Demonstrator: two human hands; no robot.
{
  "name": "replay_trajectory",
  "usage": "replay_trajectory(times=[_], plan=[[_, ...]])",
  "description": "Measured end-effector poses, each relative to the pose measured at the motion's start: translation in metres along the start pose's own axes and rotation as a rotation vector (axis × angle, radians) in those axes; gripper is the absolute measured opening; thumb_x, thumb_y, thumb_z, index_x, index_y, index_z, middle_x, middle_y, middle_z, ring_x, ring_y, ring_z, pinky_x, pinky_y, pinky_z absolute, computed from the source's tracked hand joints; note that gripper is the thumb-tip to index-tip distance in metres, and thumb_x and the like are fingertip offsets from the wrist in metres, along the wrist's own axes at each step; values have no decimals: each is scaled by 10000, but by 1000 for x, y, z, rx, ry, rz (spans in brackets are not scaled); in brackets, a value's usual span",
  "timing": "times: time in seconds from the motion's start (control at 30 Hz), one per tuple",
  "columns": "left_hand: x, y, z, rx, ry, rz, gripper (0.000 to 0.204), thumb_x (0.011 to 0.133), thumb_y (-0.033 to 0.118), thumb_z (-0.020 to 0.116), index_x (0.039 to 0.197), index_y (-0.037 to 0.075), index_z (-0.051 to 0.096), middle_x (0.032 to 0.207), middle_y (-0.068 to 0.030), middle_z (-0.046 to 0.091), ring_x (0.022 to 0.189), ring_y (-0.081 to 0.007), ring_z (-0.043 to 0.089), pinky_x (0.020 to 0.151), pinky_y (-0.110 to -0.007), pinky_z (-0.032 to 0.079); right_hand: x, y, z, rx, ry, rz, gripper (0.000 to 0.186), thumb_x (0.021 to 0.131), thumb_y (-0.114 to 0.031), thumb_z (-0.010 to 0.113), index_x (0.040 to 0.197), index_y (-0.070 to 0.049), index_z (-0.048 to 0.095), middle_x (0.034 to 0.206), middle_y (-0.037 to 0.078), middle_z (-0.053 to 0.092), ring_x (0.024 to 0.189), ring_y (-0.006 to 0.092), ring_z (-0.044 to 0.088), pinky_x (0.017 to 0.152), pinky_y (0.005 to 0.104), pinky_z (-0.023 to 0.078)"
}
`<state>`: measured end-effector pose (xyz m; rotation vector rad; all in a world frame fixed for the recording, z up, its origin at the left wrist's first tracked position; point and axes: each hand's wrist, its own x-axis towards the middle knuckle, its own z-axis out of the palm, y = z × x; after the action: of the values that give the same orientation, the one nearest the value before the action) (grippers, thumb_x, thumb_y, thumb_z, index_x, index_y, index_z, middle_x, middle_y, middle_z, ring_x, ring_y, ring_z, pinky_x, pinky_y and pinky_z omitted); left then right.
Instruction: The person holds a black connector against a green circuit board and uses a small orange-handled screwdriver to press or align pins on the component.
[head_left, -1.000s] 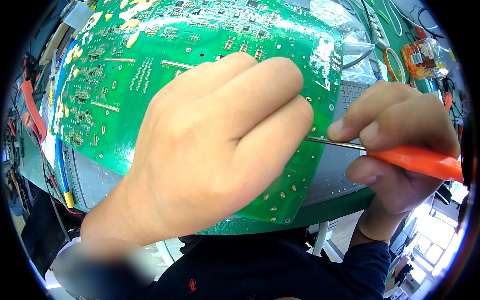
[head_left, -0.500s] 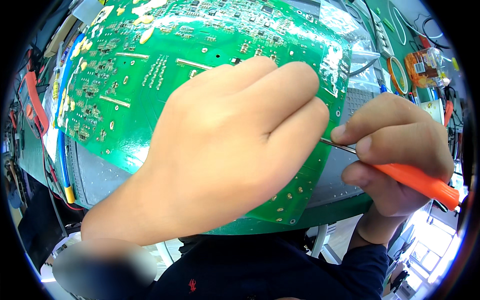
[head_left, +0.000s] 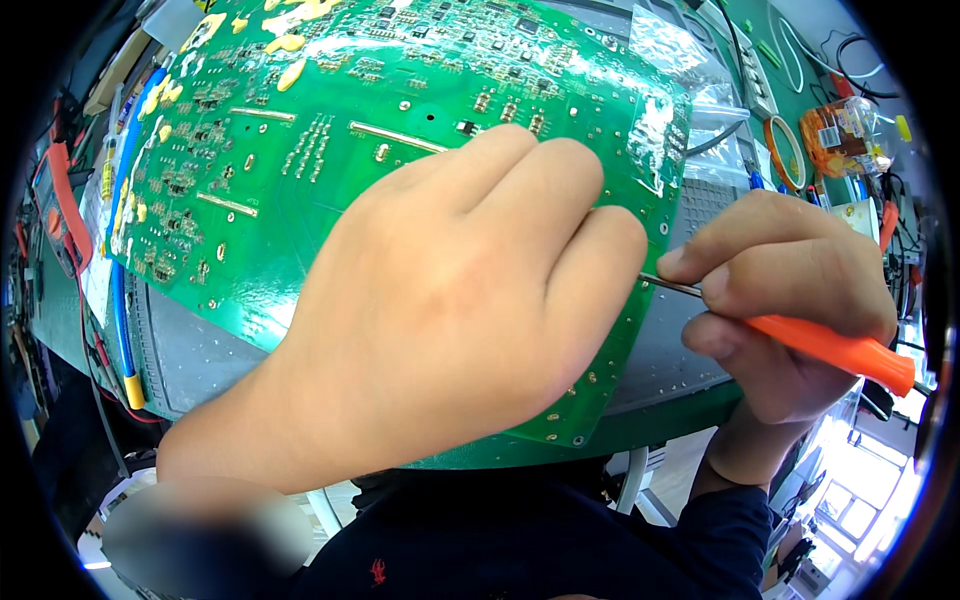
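A large green circuit board [head_left: 250,280], with small components and yellow blobs of adhesive, lies on a grey mat [head_left: 190,350]. My left hand [head_left: 430,310] is over the board, back upward, fingers curled closed; whatever they hold is hidden beneath them. My right hand [head_left: 800,280], closed, holds a tool with an orange handle [head_left: 850,355] and a thin metal shaft. The shaft runs leftward over the board and disappears behind my left hand's curled fingers, so its tip is hidden.
A red test meter [head_left: 65,210] and a blue cable [head_left: 122,320] lie at left. At back right are plastic bags [head_left: 660,40], a power strip [head_left: 755,85], a tape roll [head_left: 785,150], an orange plastic container [head_left: 845,135] and cables. The green table edge [head_left: 500,455] is near my body.
Compared with a second ago, the orange handle slopes more steeply, its back end lower. Both hands have shifted slightly, and the board sits a little further right in view.
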<state>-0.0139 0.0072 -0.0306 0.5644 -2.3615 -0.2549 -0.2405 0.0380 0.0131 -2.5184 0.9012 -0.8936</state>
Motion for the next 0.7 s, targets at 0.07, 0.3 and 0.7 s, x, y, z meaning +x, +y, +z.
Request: replay_trajectory(times=[0.07,0.3,0.7], plan=[[2,1,0,9,-3,6,356,621,25,779,940,-17,628,790,-116,540,650,-278,530,542,-360,421,0,0,-1,2,12,0,288,808,-225,801,905,-26,617,810,176,694,628,226,672,540,277,520],[5,3,1,3,-28,-9,337,623,-10,759,934,-16,630,787,-117,543,656,-283,535,555,-360,426,-2,0,2,6,60,14,297,789,-239,816,879,-29,627,790,175,697,623,225,673,533,278,523],[2,2,1,-83,-9,-25,333,641,65,812,931,-15,669,769,-111,580,647,-262,557,553,-341,434,-8,0,8,157,137,75,323,793,-276,820,873,-31,625,783,163,690,616,220,663,532,272,518]])
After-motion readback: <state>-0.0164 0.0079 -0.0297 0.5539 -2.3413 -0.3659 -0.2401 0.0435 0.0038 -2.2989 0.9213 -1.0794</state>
